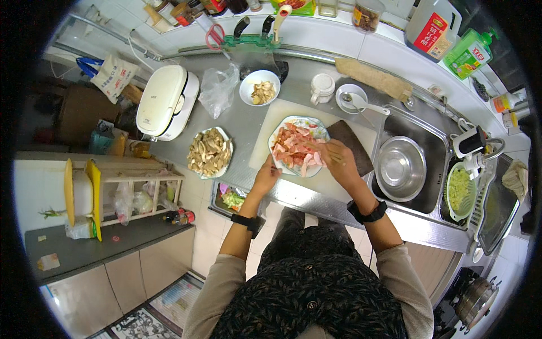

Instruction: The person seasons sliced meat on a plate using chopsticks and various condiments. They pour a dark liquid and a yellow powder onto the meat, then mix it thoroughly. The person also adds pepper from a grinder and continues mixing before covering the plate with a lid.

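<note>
A plate (276, 163) heaped with sliced raw meat (296, 146) sits on the white cutting board (262, 135). My left hand (267, 174) grips the plate's near left rim. In my right hand (338, 163) are what look like wooden chopsticks (312, 146), their tips in the meat at the plate's right side. The fingers partly hide them. A dark cleaver blade (353, 148) lies on the board just beyond that hand; its handle is hidden. Left of the board stands a plate of torn mushrooms (209, 152).
Behind are a bowl of garlic and ginger (263, 89), a lidded white jar (322, 87) and a small bowl with spoons (351, 99). The sink (436, 186) at right holds a metal basin (400, 169) and a green colander (457, 193). Below the counter's front edge is an open scrap bin (230, 201).
</note>
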`<state>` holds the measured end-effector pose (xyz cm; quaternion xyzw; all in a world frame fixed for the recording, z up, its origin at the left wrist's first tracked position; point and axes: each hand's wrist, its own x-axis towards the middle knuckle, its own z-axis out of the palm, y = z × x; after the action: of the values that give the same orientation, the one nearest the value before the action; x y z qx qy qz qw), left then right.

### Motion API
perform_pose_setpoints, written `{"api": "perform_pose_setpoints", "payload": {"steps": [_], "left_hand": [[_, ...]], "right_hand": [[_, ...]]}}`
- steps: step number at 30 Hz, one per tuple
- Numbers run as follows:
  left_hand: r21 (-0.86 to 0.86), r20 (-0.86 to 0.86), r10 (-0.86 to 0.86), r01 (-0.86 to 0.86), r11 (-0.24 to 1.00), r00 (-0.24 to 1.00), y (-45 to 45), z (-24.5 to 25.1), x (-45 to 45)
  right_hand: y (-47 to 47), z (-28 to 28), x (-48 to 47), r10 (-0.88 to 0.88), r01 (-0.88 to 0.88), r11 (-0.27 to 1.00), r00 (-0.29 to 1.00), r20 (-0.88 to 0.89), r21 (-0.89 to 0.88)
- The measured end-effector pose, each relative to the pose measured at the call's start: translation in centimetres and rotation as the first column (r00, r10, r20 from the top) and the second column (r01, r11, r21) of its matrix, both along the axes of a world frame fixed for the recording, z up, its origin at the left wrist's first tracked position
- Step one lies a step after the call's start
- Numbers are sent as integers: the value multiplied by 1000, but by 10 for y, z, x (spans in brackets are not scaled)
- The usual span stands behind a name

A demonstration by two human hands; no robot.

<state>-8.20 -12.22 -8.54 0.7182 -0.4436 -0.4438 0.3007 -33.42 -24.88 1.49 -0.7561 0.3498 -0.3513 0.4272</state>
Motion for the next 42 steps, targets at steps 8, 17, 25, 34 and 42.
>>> {"api": "perform_pose_setpoints", "payload": {"steps": [8, 17, 25, 34, 42], "left_hand": [[-13, 433, -199, 227, 974, 879, 12, 55, 15], [-186, 345, -477, 557, 810, 809, 57, 66, 89], [-256, 241, -570, 619, 743, 785, 85, 79, 106], [-282, 252, -596, 647, 708, 762, 102, 95, 118], [-380, 314, -677, 742, 552, 665, 77, 102, 144]], "right_hand": [[27, 13, 5, -140, 69, 967, 948, -286, -247], [106, 23, 86, -520, 495, 845, 848, -96, -204], [134, 24, 120, -630, 599, 770, 767, -118, -221], [142, -5, 122, -580, 557, 809, 809, -99, -186], [166, 4, 141, -689, 690, 722, 708, -157, -56]]}}
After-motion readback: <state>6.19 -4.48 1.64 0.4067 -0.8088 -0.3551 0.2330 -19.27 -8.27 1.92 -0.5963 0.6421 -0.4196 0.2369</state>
